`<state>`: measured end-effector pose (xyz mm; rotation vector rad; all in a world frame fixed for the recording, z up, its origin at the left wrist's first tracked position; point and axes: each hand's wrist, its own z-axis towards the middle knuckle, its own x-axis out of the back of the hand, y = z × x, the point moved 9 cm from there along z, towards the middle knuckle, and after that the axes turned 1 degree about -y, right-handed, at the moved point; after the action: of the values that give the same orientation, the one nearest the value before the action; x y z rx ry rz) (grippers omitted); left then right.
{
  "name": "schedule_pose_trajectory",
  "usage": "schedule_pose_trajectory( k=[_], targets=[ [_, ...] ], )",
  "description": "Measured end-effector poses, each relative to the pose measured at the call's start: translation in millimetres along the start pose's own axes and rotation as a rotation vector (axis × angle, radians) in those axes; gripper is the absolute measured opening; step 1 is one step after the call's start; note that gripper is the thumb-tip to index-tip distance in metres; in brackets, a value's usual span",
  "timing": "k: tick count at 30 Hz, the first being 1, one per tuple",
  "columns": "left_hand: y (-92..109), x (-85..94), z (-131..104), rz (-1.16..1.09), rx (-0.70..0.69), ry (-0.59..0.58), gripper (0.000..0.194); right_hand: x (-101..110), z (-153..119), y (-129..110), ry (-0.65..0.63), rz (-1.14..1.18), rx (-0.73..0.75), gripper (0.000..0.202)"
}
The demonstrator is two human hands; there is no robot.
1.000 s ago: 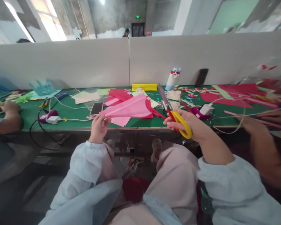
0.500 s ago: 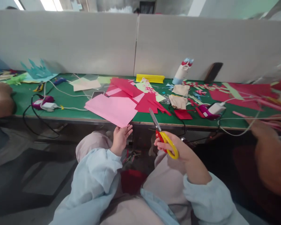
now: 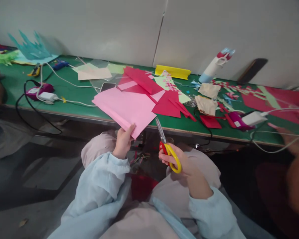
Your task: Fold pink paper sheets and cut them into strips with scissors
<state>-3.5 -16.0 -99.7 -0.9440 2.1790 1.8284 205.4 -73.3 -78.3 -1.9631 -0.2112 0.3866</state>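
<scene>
Between the thumb and fingers of my left hand (image 3: 124, 141) is the near corner of a light pink paper sheet (image 3: 129, 108). The sheet rests partly on the table and juts over its front edge. My right hand (image 3: 175, 157) grips scissors (image 3: 166, 146) with one red and one yellow handle. Their blades point up toward the table edge, just right of the pink sheet, and look closed. Red paper (image 3: 168, 103) lies behind and to the right of the pink sheet.
On the green table (image 3: 74, 111) are a phone (image 3: 108, 87), a yellow strip (image 3: 173, 72), a bottle (image 3: 215, 66), cream cloths (image 3: 206, 104) and purple sockets (image 3: 240, 121) with cables. People's arms show at both sides.
My left hand has closed its thumb over the pink sheet's corner. The scissors and right hand have shifted slightly left. The view has tilted down and turned.
</scene>
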Motion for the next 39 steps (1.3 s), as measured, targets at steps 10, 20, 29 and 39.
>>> schedule_pose_trajectory(
  k=[10, 20, 29, 39],
  targets=[
    [-9.9, -23.1, -29.8, 0.077, -0.021, -0.263, 0.030, 21.3, 18.8, -7.3, 0.427, 0.319, 0.276, 0.050],
    [-35.4, -42.9, -48.3, 0.119, 0.093, -0.424, 0.045, 48.0, 2.2, -9.7, 0.706, 0.369, 0.370, 0.045],
    [-26.8, -39.4, -36.0, 0.007, 0.245, -0.376, 0.032, 59.5, -27.1, -17.9, 0.625, 0.151, 0.394, 0.037],
    [-9.0, -27.2, -16.3, -0.042, 0.107, -0.210, 0.028, 84.2, -57.4, -5.6, 0.663, 0.114, 0.384, 0.043]
  ],
)
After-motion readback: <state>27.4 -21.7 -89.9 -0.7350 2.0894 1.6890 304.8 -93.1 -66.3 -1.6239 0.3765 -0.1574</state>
